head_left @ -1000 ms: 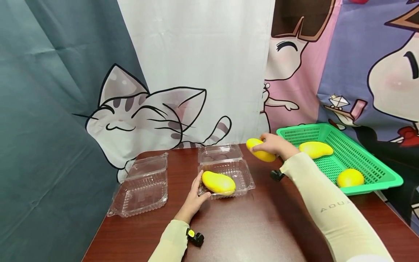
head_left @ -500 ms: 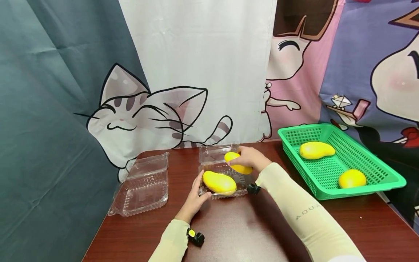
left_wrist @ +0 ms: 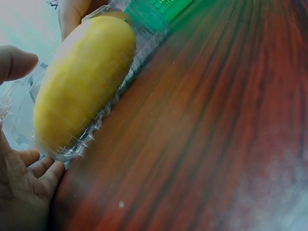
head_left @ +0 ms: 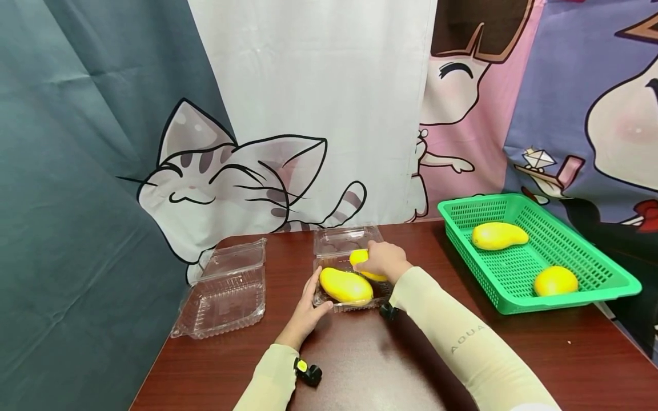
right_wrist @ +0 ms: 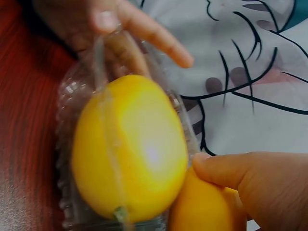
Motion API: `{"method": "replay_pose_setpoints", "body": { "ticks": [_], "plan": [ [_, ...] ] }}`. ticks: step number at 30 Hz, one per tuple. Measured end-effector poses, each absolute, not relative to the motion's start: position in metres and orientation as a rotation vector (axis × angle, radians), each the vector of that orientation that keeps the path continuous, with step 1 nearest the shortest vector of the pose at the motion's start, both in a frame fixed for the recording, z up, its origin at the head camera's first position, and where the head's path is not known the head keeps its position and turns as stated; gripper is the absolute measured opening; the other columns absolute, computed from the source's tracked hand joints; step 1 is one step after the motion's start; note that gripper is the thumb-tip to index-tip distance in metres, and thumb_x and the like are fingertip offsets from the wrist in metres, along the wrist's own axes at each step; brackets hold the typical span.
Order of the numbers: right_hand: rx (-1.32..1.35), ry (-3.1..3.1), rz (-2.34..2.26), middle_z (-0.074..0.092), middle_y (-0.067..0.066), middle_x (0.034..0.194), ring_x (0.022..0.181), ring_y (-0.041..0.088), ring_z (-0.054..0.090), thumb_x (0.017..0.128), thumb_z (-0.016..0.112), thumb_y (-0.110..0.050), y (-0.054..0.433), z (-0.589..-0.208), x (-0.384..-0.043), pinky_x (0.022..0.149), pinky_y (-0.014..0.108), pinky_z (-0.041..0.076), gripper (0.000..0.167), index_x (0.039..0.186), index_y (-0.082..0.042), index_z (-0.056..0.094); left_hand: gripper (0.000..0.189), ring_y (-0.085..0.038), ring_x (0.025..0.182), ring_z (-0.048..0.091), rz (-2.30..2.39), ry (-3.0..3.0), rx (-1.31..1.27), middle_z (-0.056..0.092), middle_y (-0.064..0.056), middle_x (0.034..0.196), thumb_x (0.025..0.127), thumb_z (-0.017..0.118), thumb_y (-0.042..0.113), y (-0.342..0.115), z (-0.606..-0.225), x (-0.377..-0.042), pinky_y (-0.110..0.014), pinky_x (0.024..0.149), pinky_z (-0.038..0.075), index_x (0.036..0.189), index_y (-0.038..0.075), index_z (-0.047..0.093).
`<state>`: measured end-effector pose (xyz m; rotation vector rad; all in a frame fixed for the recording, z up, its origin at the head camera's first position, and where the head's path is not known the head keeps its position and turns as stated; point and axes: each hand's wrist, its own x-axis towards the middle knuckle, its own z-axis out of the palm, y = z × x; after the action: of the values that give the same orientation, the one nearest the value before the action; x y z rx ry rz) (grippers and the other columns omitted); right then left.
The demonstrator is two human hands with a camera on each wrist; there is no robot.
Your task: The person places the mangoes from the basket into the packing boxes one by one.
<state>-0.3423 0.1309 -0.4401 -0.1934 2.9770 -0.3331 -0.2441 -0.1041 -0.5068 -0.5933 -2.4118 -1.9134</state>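
My right hand (head_left: 385,260) grips a yellow mango (head_left: 358,257) over the back right part of a clear plastic clamshell box (head_left: 345,240). Another yellow mango (head_left: 346,286) lies at the front of that box, and the held one is right beside it in the right wrist view. The box lid stands raised at the back. My left hand (head_left: 305,317) touches the front left corner of the box, fingers extended along its side and thumb at the front rim. Part of the held mango is hidden behind my right hand.
A second clear clamshell box (head_left: 224,305) stands with its lid up on the left. On the right is a green basket (head_left: 514,303) holding a yellow mango (head_left: 500,236) and a rounder yellow fruit (head_left: 556,280). A printed curtain (head_left: 308,85) hangs behind the brown table (head_left: 411,371).
My right hand has carried its mango leftward from beside the green basket and lowered it to the box behind the first mango. The left hand has stayed at the box corner.
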Motion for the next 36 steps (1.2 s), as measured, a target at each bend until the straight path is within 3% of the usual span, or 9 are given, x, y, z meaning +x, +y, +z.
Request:
{"method": "replay_pose_setpoints", "body": {
  "ticks": [5,10,13,19,24,29,36],
  "plan": [
    [-0.202,2.998,-0.309,0.063,0.018,0.132,0.114,0.038,0.061,0.087,0.063,-0.064,0.128,-0.451,-0.342,0.089,0.055,0.051,0.088,0.149,-0.005,0.046,0.084,-0.045,0.150,0.019,-1.900,-2.423,-0.593,0.016,-0.026,0.163,0.090,0.064,-0.001,-0.104,-0.507,-0.244,-0.062,0.117,0.017,0.160,0.000,0.018],
    [-0.248,3.028,-0.252,0.064,0.019,0.129,0.115,0.039,0.056,0.091,0.057,-0.065,0.126,-0.461,-0.339,0.092,0.054,0.050,0.080,0.142,-0.003,0.053,0.084,-0.046,0.149,0.019,-1.889,-2.394,-0.597,0.017,-0.026,0.162,0.089,0.063,-0.005,-0.103,-0.519,-0.251,-0.063,0.117,0.016,0.160,0.000,0.019],
    [-0.297,3.046,-0.197,0.063,0.019,0.130,0.115,0.039,0.052,0.095,0.052,-0.063,0.127,-0.466,-0.337,0.095,0.053,0.046,0.076,0.141,-0.003,0.055,0.084,-0.044,0.149,0.019,-1.861,-2.388,-0.593,0.017,-0.024,0.163,0.089,0.063,-0.006,-0.103,-0.532,-0.258,-0.065,0.116,0.016,0.161,0.003,0.020],
    [-0.349,3.048,-0.126,0.058,0.020,0.140,0.131,0.043,0.042,0.101,0.042,-0.058,0.126,-0.474,-0.333,0.108,0.055,0.035,0.072,0.144,-0.002,0.052,0.083,-0.039,0.151,0.020,-1.846,-2.396,-0.616,0.019,-0.016,0.164,0.090,0.064,0.001,-0.107,-0.544,-0.263,-0.064,0.117,0.017,0.161,0.013,0.024],
    [-0.331,3.140,-0.191,0.055,0.022,0.132,0.120,0.041,0.044,0.103,0.041,-0.055,0.129,-0.472,-0.332,0.102,0.054,0.039,0.066,0.136,0.000,0.056,0.077,-0.040,0.151,0.018,-1.984,-2.343,-0.582,0.016,-0.018,0.166,0.095,0.054,0.007,-0.106,-0.539,-0.263,-0.063,0.117,0.016,0.162,0.014,0.019],
    [-0.147,3.170,-0.846,0.048,0.026,0.134,0.122,0.045,0.042,0.105,0.039,-0.046,0.153,-0.473,-0.343,0.105,0.057,0.036,0.059,0.139,0.000,0.052,0.070,-0.045,0.151,0.014,-2.279,-2.106,-0.419,0.011,-0.025,0.165,0.101,0.040,0.014,-0.101,-0.542,-0.287,-0.060,0.120,0.012,0.162,0.011,0.008],
    [0.000,2.324,-2.010,0.023,0.024,0.163,0.149,0.040,0.027,0.111,0.035,-0.021,0.177,-0.506,-0.359,0.118,0.054,0.027,0.058,0.161,-0.002,0.012,0.064,-0.036,0.154,0.010,-2.615,-1.726,-0.206,0.004,-0.019,0.168,0.107,0.030,0.020,-0.101,-0.542,-0.321,-0.048,0.124,0.001,0.163,0.016,0.001]
  ]
}}
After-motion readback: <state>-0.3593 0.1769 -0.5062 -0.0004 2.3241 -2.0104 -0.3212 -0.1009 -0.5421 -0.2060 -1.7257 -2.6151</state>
